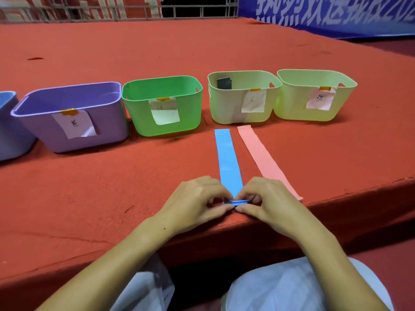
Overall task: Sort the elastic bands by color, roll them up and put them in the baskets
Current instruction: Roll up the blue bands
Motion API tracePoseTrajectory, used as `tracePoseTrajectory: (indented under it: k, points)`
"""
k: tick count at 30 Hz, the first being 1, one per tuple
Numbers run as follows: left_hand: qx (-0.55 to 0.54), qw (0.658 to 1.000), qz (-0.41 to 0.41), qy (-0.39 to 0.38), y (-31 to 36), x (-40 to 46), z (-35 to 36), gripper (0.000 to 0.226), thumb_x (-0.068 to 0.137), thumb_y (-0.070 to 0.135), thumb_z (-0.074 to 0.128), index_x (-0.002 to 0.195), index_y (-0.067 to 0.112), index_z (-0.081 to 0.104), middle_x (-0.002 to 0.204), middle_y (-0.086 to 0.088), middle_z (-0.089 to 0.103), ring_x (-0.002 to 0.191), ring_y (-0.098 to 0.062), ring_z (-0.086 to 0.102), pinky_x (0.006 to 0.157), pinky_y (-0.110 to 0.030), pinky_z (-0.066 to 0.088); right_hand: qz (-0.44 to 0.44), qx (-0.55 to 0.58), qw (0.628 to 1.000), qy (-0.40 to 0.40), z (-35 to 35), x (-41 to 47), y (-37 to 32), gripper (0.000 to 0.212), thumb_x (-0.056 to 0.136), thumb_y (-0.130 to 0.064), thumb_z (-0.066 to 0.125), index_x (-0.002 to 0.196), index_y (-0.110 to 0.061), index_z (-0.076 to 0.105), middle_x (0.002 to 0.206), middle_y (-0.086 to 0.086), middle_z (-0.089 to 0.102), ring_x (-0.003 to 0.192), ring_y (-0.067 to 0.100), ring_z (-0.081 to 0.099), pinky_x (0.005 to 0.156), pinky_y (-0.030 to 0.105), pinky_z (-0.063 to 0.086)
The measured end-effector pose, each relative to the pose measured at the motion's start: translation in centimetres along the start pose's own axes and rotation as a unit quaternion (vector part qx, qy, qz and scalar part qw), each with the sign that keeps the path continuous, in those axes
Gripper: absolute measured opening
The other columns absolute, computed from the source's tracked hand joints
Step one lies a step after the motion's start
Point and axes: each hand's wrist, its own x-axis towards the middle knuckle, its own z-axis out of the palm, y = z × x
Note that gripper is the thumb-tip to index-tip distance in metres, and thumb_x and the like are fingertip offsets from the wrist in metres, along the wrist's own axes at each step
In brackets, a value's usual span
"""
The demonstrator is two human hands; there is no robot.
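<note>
A blue elastic band [228,158] lies flat on the red cloth, running from the baskets toward me. Its near end is curled into a small roll at the table's front edge. My left hand [195,200] and my right hand [267,200] both pinch that roll between thumb and fingers. A pink band [265,160] lies flat just to the right of the blue one. Behind them stands a row of labelled baskets: blue [6,129], purple [71,117], green [162,104], pale green [243,95] holding a dark grey roll [224,83], and yellow-green [314,94].
The red-covered table [112,187] drops off at its front edge right under my hands and along the right side. My knees in light trousers [292,286] are below the edge. A blue banner [336,14] and a railing stand at the back.
</note>
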Motion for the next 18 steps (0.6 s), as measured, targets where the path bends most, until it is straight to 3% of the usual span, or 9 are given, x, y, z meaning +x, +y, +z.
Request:
tracePoseTrajectory:
  k: [4,8,10,13,18]
  points:
    - [-0.080,0.996,-0.044,0.000,-0.1,-0.6,0.6,0.014,0.097,0.041,0.075,0.107,0.031,0.076,0.089,0.009,0.064,0.074,-0.008,0.055,0.068,-0.041,0.051,0.001,0.008,1.000,0.017,0.6,-0.2,0.4,0.011,0.086,-0.033,0.085,0.096,-0.033,0.080,0.090,-0.011,0.064,0.083,0.007,0.062,0.075,0.038,0.053]
    - [-0.090,0.993,-0.069,0.012,0.2,-0.6,0.9,0.009,0.099,0.037,0.073,0.105,0.033,0.077,0.092,0.014,0.069,0.075,-0.009,0.060,0.068,-0.038,0.051,0.013,0.028,0.999,0.019,0.8,-0.8,0.5,0.009,0.094,-0.030,0.078,0.102,-0.033,0.081,0.096,-0.013,0.064,0.089,0.007,0.062,0.081,0.028,0.050]
    - [-0.105,0.991,-0.078,0.012,0.3,-0.5,0.9,0.006,0.098,0.031,0.075,0.102,0.030,0.079,0.091,0.016,0.069,0.076,-0.008,0.060,0.069,-0.029,0.048,0.019,0.039,0.999,0.007,0.8,-1.0,0.3,0.011,0.099,-0.029,0.072,0.104,-0.034,0.081,0.098,-0.013,0.062,0.094,0.007,0.061,0.083,0.022,0.047]
    - [-0.128,0.987,-0.094,0.023,0.4,-0.3,0.9,0.004,0.095,0.023,0.078,0.096,0.026,0.081,0.087,0.014,0.070,0.078,-0.009,0.062,0.070,-0.019,0.041,0.020,0.048,0.999,-0.005,0.6,-1.0,0.1,0.016,0.102,-0.026,0.067,0.105,-0.035,0.080,0.099,-0.013,0.063,0.095,0.006,0.061,0.085,0.021,0.046]
    - [-0.127,0.984,-0.119,0.037,0.8,0.0,1.2,0.008,0.092,0.018,0.078,0.093,0.025,0.082,0.083,0.013,0.071,0.073,-0.006,0.062,0.068,-0.015,0.038,0.049,0.075,0.996,0.023,0.8,-0.8,0.1,0.018,0.100,-0.023,0.070,0.105,-0.037,0.079,0.095,-0.013,0.070,0.091,0.008,0.065,0.082,0.020,0.048]
